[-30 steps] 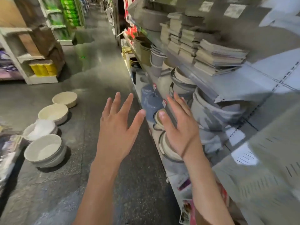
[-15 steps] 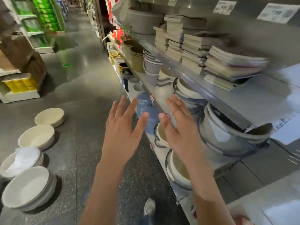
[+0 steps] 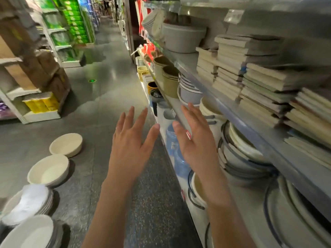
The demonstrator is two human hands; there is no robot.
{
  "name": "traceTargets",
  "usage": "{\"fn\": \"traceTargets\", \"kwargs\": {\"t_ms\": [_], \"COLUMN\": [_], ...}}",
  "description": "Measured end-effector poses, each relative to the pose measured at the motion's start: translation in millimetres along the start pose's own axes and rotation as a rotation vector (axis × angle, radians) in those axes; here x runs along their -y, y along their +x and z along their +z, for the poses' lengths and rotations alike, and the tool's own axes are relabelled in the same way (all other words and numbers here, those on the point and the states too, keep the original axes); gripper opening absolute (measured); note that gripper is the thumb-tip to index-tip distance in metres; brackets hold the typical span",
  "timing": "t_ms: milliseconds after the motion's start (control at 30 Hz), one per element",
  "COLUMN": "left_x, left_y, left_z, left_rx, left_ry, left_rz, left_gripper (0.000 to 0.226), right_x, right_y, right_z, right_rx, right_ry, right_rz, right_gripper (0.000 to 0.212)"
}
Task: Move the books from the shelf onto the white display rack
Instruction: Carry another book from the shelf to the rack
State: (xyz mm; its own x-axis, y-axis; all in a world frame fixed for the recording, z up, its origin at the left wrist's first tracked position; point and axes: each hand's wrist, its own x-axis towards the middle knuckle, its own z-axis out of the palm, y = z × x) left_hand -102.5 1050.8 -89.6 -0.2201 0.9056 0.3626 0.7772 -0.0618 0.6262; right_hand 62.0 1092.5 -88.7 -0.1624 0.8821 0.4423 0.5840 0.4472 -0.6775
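Cream-paged books (image 3: 259,81) sitting stacked on the upper shelf (image 3: 232,111) | left hand (image 3: 132,145), right hand (image 3: 195,145) hovering below, fingers spread, holding nothing | rack seemingly out of view | risk: uneven stacks toppling if grabbed carelessly

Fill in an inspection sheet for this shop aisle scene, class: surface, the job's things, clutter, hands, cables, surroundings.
Surface: grey metal shelf on the right, speckled floor below.
Job's things: books in flat stacks on the shelf, none lifted; white display rack not in view.
Clutter: cream bowls on the floor; basins stacked under the books.
Hands: left hand and right hand open, fingers spread, holding nothing, below the books.
Cables: nothing seen.
Surroundings: cardboard boxes and green packs across the aisle.
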Motion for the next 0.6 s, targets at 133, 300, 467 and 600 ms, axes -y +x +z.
{"fn": "traceTargets", "kwargs": {"t_ms": [133,300,467,600], "left_x": [29,61,102,128], "left_y": [47,114,198,277], "left_z": [13,30,46,49], "left_rx": [0.01,0.037,0.079,0.147], "left_ry": [0.001,-0.024,-0.073,-0.1], "left_rz": [-0.032,-0.026,0.007,0.076], "left_gripper": [0.077,0.076,0.076,0.077], "right_x": [-17,-33,-42,-44], "right_y": [47,108,174,233], "right_z": [29,66,104,136], "right_rx": [0.036,0.037,-0.003,-0.065], "right_ry": [0.022,0.004,-0.037,-0.052], "right_rz": [-0.028,0.003,0.075,0.126], "right_gripper": [0.071,0.069,0.07,0.062]}}
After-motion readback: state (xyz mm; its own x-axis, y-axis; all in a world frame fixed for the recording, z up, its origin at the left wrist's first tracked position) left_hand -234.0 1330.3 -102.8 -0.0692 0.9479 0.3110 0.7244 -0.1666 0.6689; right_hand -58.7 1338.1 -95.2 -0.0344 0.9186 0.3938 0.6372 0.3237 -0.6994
